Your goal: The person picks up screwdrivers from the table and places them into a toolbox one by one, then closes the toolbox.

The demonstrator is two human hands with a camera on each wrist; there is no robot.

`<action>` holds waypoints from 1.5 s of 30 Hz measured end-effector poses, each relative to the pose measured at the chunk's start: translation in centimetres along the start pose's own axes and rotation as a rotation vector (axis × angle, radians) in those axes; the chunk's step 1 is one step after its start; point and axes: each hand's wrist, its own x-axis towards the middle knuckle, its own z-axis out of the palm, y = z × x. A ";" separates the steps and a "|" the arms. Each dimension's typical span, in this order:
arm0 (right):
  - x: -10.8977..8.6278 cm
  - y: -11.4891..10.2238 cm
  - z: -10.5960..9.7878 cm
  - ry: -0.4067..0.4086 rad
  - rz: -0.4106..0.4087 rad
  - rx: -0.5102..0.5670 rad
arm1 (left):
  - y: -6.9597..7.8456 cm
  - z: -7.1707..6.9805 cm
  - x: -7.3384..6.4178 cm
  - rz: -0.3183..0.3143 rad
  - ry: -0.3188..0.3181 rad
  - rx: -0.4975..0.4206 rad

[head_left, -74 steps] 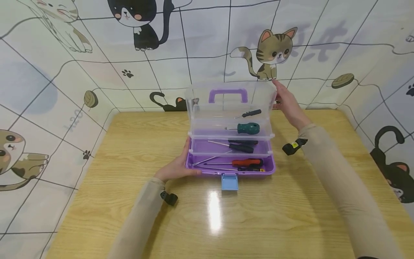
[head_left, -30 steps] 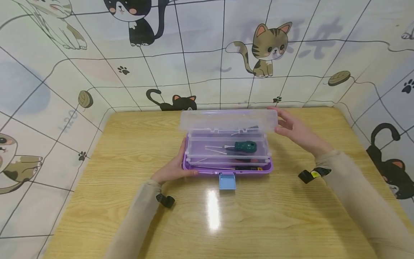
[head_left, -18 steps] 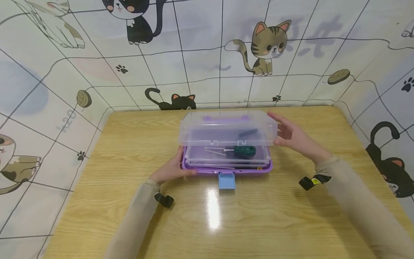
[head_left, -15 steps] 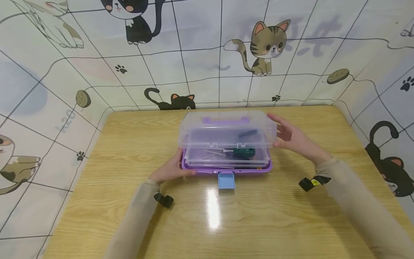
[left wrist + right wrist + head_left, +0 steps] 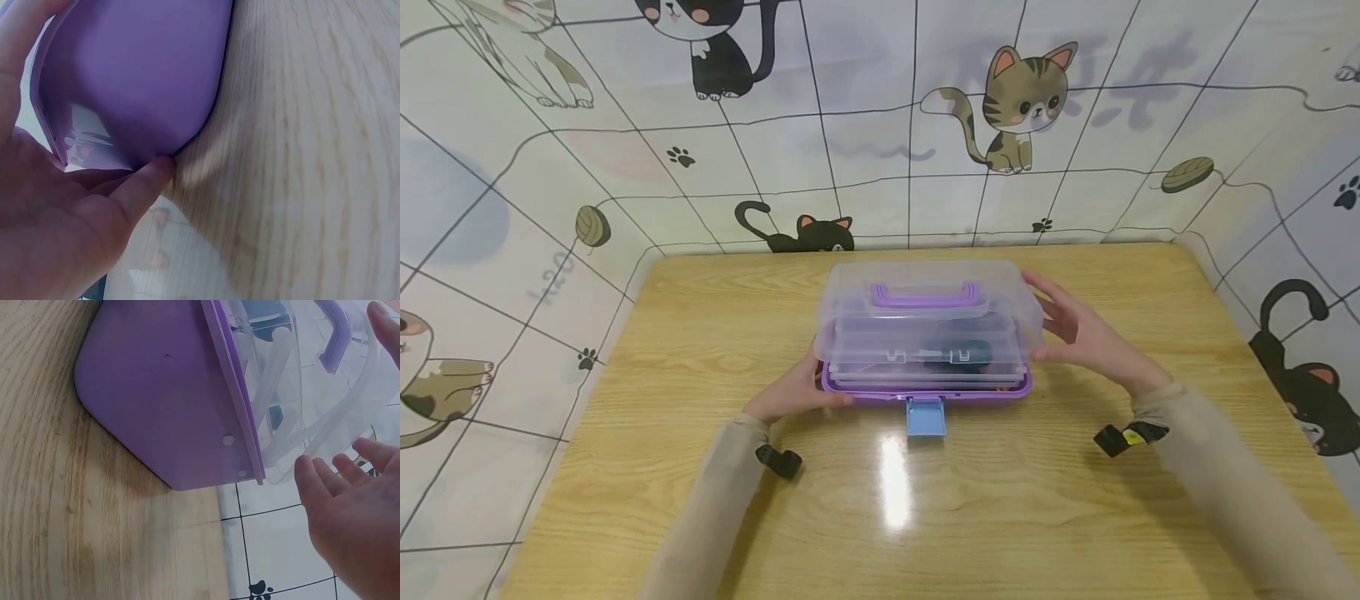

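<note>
A purple toolbox point(image 5: 865, 398) stands on the table, its clear lid point(image 5: 853, 287) tilted low over the trays and not flush with the base. My left hand point(image 5: 792, 390) grips the left end of the base, thumb along the front. In the left wrist view a fingertip meets the box's lower corner. My right hand point(image 5: 1084, 340) is at the lid's right end, fingers fairly straight against its edge. Through the lid shows a dark green screwdriver handle point(image 5: 976, 353); other tools are blurred. The purple carrying handle point(image 5: 925, 296) tops the lid. A light blue latch point(image 5: 926, 417) hangs down in front.
The wooden table point(image 5: 1000, 517) has a bright glare spot point(image 5: 895, 483) in front of the box. Behind and at both sides rises a cat-patterned backdrop point(image 5: 880, 100), close beyond the table's back edge.
The lid has swung forward and down over the trays, which have folded in. My right hand has come down with it, while my left hand has kept its grip on the base.
</note>
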 end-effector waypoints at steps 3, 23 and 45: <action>-0.2 0.1 0.1 0.006 0.013 -0.017 | 0.1 0.0 0.0 0.010 0.002 0.006; -2.0 0.9 1.8 0.087 0.115 -0.189 | 0.2 0.1 0.0 -0.034 0.033 -0.060; -2.2 1.6 2.4 0.086 0.144 -0.258 | 0.4 -0.5 -0.1 0.009 -0.028 -0.065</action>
